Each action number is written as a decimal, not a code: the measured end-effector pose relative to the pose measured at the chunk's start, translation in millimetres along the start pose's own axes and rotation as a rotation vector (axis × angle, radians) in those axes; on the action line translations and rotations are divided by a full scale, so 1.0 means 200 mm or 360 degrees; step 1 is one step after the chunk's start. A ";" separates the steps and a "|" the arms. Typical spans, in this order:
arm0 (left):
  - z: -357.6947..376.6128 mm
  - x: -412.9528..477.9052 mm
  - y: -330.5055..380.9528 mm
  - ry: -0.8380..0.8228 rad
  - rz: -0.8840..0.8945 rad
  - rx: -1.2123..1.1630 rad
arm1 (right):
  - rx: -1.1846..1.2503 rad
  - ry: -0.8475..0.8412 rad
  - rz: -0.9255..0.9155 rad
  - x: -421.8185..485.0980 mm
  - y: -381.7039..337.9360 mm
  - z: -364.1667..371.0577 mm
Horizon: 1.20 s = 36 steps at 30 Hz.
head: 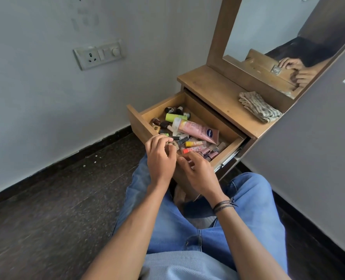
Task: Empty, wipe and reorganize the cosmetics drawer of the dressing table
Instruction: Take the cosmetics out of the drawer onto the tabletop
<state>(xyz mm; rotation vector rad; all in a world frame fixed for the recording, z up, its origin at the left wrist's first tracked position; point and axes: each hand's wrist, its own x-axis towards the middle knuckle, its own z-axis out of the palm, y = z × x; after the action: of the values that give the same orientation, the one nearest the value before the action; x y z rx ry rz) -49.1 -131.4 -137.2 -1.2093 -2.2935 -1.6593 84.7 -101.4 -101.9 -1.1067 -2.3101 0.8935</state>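
The open drawer (207, 118) sits just ahead of both hands, still crammed with cosmetics. The left hand (160, 156) is curled, pinching a small item (173, 146) I cannot identify at the near edge. The right hand (195, 170) hovers loose and empty, just beside an orange-capped tube (192, 149) lying crosswise.

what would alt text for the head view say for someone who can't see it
A seated person's left hand and right hand are at the front edge of an open wooden drawer crammed with cosmetics, a pink Vaseline tube on top. A folded striped cloth lies on the dressing table top below a mirror.
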 end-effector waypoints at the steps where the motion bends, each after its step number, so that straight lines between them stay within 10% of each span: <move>1: -0.01 0.00 0.00 -0.0013 0.0015 0.0006 | 0.0010 0.0009 0.0008 0.00 0.00 0.00; 12: -0.01 0.14 0.11 -0.0142 0.0027 0.0552 | 0.0118 0.0045 0.0098 0.00 0.02 0.01; 23: 0.35 0.64 0.11 -0.1539 0.0338 0.0880 | 0.0159 0.0019 0.0096 -0.02 0.03 -0.01; 36: 0.38 0.61 0.06 -0.1431 0.0342 0.1030 | 0.0315 0.0030 0.0177 -0.02 0.01 -0.01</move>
<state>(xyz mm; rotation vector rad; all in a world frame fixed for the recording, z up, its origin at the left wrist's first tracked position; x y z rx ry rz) -97.2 -1.0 -103.0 -2.1305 -2.6073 -0.1908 89.5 -102.4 -101.7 -1.1605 -2.1086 1.1213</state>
